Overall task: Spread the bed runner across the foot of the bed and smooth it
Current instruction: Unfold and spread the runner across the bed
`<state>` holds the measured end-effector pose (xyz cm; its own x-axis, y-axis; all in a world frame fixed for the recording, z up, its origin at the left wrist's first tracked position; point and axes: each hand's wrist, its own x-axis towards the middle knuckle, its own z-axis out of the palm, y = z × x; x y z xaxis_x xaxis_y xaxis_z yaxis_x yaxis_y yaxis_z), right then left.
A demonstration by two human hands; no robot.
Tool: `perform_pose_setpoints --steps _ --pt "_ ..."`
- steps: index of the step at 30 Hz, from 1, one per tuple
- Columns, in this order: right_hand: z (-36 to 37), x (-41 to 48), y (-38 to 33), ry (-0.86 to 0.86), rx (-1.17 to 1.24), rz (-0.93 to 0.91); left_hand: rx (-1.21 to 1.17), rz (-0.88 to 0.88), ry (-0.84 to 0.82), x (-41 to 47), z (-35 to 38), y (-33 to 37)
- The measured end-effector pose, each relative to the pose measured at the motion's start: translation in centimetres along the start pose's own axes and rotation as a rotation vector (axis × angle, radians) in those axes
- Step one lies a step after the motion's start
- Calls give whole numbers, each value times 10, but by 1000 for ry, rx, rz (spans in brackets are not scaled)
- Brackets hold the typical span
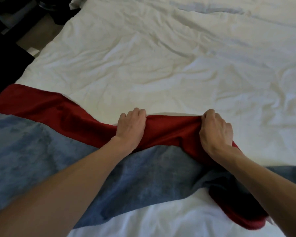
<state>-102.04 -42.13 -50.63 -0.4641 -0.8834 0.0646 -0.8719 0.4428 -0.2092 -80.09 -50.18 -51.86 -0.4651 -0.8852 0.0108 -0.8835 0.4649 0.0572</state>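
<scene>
A bed runner [41, 144] with a red band and a blue-grey band lies across the near part of a white bed [161, 65]. Its left half lies flat and reaches the bed's left edge. Its right part is bunched, with a red fold turned under near the lower right. My left hand [131, 129] grips the red far edge at the middle. My right hand [215, 132] grips the same red edge a little further right, where the cloth gathers into folds. Between the two hands the red band is stretched.
The white duvet is wrinkled all over, with deeper creases at the right. Beyond the bed's left edge are a dark floor [34, 31] and dark furniture [5, 65]. A pillow corner [75, 2] shows at the top left.
</scene>
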Motion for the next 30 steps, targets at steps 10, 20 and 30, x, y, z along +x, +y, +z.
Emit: perform_pose_setpoints --steps 10,20,30 --pt "34 26 23 -43 -250 -78 103 -46 58 49 35 14" --pt "37 3 15 -90 7 -101 -40 -85 43 24 44 21" --pt "2 -76 -21 -56 283 -350 -208 86 122 -45 5 43"
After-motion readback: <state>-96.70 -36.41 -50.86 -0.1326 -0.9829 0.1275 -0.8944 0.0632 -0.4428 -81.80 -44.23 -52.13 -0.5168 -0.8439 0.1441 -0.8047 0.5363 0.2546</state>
